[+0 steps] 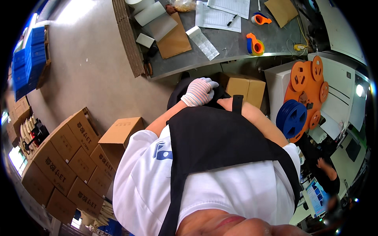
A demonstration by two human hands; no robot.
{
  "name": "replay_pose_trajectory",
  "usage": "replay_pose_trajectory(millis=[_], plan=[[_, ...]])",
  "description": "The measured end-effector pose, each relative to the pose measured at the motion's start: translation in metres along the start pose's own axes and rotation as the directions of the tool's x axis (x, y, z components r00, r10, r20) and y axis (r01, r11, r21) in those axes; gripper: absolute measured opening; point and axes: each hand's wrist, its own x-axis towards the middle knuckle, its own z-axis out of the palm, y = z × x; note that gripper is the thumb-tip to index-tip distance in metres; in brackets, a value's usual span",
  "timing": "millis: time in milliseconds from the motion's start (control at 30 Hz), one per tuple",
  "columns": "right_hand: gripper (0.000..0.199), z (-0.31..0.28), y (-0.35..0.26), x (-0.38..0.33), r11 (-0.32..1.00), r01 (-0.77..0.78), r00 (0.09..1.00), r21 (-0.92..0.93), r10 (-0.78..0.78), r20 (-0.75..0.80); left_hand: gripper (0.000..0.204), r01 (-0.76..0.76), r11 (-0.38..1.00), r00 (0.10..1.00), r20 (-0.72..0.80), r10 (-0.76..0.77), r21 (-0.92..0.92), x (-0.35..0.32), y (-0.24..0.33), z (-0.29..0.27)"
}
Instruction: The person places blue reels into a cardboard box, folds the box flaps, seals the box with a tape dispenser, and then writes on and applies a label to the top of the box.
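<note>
Head view, with the clock centred on the gloved left hand [200, 92]: this hand lies over black cloth at the person's lap, its long axis running from eight o'clock to its fingertips at two. Its fingers look bent and close together, but whether they clamp anything cannot be told. At four o'clock, just beside it, the bare right hand [225, 103] points toward ten o'clock, with a black wristband [237, 104] at the wrist; its fingers are hidden in the dark cloth, so their grip cannot be told.

The black apron [222, 137] lies on the wearer's front at five o'clock, its long axis running from the bib top up toward both hands.

Across the top, the front edge of the grey workbench [169, 70] runs from nearly ten o'clock to two, apart from the hands. On it, an orange tape dispenser [256, 46] lies between one and two. A cardboard carton [252, 89] at three o'clock limits room past the right hand, with a blue reel [291, 116] farther out. Open concrete floor [90, 65] spreads between nine and ten, bounded by stacked cartons [73, 161] at eight.
</note>
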Motion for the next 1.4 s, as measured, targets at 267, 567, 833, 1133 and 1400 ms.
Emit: replay_pose_trajectory(millis=[267,567,833,1133,1400], plan=[[0.025,-0.043,0.003,-0.055,0.928,0.251,0.917,0.275,-0.137,-0.375,0.031,0.138,0.974,0.987,0.108,-0.120,-0.181,-0.009,-0.011,-0.007],[0.037,-0.016,0.093,0.000,-0.346,0.676,0.733,0.651,0.406,-0.545,0.035,0.405,0.375,0.841,0.179,-0.511,-0.834,-0.020,-0.086,0.009],[0.031,0.014,0.104,0.113,0.050,0.732,0.563,0.679,0.517,-0.645,0.044,0.324,0.614,0.935,0.143,-0.325,-0.719,0.080,-0.085,0.072],[0.043,0.042,0.151,0.169,0.587,0.523,0.431,0.618,0.444,-0.786,0.028,0.288,0.911,0.950,0.207,-0.233,-0.295,0.102,-0.158,0.117],[0.016,0.038,0.246,0.203,0.244,0.849,0.093,0.469,0.805,-0.586,0.020,-0.108,0.969,0.958,-0.238,0.162,0.223,0.133,-0.260,0.143]])
